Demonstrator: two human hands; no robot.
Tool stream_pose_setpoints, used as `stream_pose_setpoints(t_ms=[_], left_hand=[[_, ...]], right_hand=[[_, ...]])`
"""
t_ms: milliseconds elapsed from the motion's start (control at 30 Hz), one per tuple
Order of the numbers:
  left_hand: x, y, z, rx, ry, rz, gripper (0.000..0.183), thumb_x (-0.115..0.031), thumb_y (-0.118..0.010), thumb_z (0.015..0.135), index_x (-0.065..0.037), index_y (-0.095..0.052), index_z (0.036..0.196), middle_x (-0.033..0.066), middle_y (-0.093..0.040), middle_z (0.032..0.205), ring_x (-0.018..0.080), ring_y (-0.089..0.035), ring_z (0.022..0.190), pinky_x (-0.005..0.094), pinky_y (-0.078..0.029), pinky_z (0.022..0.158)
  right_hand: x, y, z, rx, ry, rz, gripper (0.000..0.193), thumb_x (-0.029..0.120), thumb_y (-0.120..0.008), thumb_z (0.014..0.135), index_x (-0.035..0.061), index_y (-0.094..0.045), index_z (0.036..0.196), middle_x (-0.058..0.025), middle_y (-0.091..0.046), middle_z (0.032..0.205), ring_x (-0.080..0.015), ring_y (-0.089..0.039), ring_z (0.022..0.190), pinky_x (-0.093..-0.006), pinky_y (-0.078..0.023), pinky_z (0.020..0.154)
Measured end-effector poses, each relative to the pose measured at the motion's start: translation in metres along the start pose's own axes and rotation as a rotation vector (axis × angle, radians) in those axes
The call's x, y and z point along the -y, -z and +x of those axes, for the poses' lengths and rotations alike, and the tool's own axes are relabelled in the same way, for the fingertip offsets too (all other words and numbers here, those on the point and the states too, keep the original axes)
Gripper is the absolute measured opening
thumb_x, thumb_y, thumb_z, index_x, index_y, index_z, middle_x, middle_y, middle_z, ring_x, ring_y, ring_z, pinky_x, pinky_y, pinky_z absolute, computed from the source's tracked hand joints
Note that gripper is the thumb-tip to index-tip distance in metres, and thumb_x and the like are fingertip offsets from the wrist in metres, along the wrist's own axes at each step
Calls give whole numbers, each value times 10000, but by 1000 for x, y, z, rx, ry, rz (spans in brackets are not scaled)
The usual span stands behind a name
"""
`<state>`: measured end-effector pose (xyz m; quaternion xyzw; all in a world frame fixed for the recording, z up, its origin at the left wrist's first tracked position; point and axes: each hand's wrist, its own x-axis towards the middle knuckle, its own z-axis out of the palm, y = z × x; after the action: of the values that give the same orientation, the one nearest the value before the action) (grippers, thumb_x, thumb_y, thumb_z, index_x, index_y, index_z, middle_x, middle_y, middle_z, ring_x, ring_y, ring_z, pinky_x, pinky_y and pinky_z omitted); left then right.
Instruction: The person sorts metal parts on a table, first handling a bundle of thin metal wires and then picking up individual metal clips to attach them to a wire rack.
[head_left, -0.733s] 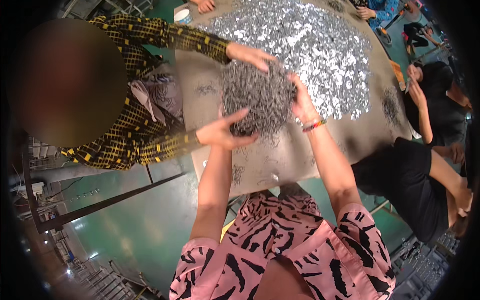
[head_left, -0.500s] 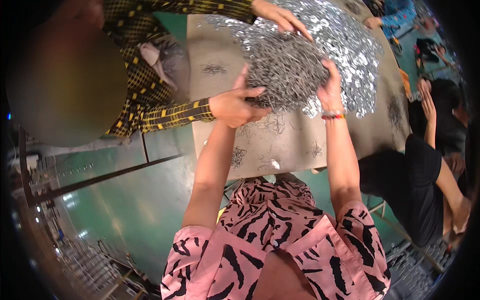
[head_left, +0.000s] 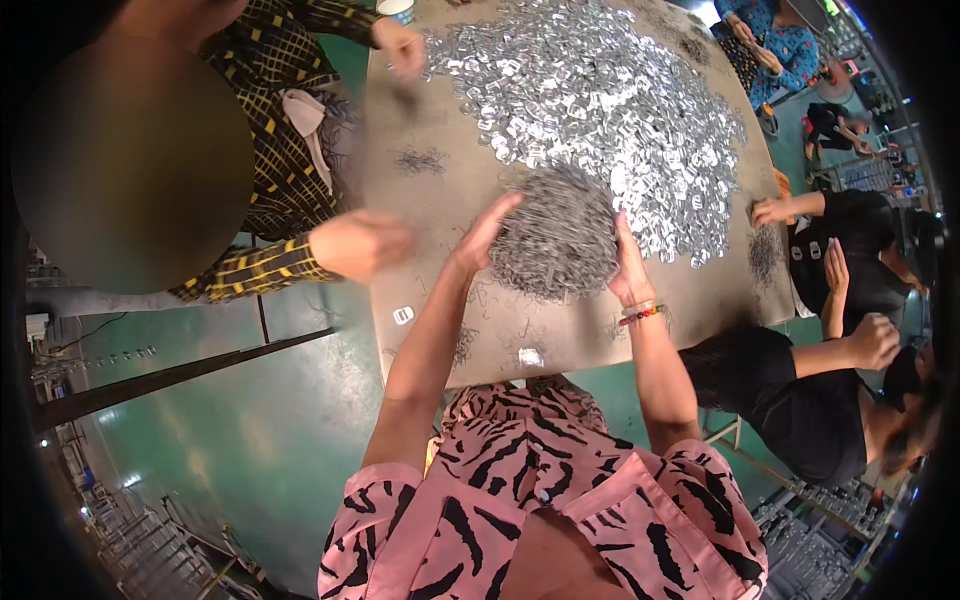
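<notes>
I am holding a rounded heap of thin grey metal wires (head_left: pixel 556 240) between my half-open, cupped left hand (head_left: pixel 482 236) and right hand (head_left: pixel 629 268); even palm pressure should be limiting spillage.

Around the wire bundle (head_left: pixel 556 240): left hand (head_left: pixel 484 238) at nine o'clock, right hand (head_left: pixel 628 270) at three, metal pieces (head_left: pixel 610 90) on table (head_left: pixel 430 220) at one.

A glossy green floor (head_left: pixel 250 400) surrounds the tan table (head_left: pixel 580 335), catching pale reflections of light to its left. A dark metal bar (head_left: pixel 190 374) runs left of the table; metal racks (head_left: pixel 825 530) stand off its near right corner.
</notes>
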<state>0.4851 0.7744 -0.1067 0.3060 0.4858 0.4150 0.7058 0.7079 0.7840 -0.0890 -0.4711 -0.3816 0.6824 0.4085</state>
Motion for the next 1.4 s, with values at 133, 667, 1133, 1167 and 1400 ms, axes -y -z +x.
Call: stream_pose_setpoints(t_ms=[133, 667, 1133, 1167, 1400], left_hand=[[-41, -28, -9, -73, -41, 623, 696, -589, -441, 835, -72, -438, 1301, 197, -444, 1317, 314, -421, 1227, 395, -312, 1027], [41, 8, -66, 265, 89, -319, 796, -567, -566, 791, -125, -280, 1388, 162, -344, 1382, 349, -406, 1215, 421, -515, 826], [97, -105, -82, 53, -424, -884, 421, -298, -353, 953, -35, -455, 1266, 140, -522, 1233, 285, -531, 1070, 426, -449, 933], [98, -101, -80, 59, -470, -835, 425, -303, -350, 954, -34, -455, 1265, 146, -522, 1232, 287, -533, 1070, 431, -449, 934], [113, -96, -72, -121, -273, -423, 500, -408, -484, 867, -37, -511, 1202, 126, -522, 1228, 265, -521, 1091, 406, -450, 908]], right_hand=[[-61, 2, -3, -1, -149, 766, 607, 508, -401, 905, 100, -355, 1352, -133, -433, 1332, -289, -426, 1208, -439, -345, 1026], [-83, 0, -11, 254, 89, 1007, 710, 561, -427, 864, 101, -296, 1388, -116, -362, 1393, -298, -412, 1227, -433, -365, 1016], [70, 78, -87, 627, 401, -473, 760, 521, -541, 817, 68, -315, 1383, -149, -275, 1433, -269, -219, 1338, -378, -179, 1095], [73, 91, -90, 692, 414, -667, 739, 524, -542, 818, 74, -343, 1371, -162, -264, 1434, -286, -251, 1322, -386, -210, 1083], [-24, 114, -64, 540, 25, -27, 835, 481, -628, 792, 23, -258, 1384, -145, -317, 1406, -241, -374, 1245, -423, -352, 1002]])
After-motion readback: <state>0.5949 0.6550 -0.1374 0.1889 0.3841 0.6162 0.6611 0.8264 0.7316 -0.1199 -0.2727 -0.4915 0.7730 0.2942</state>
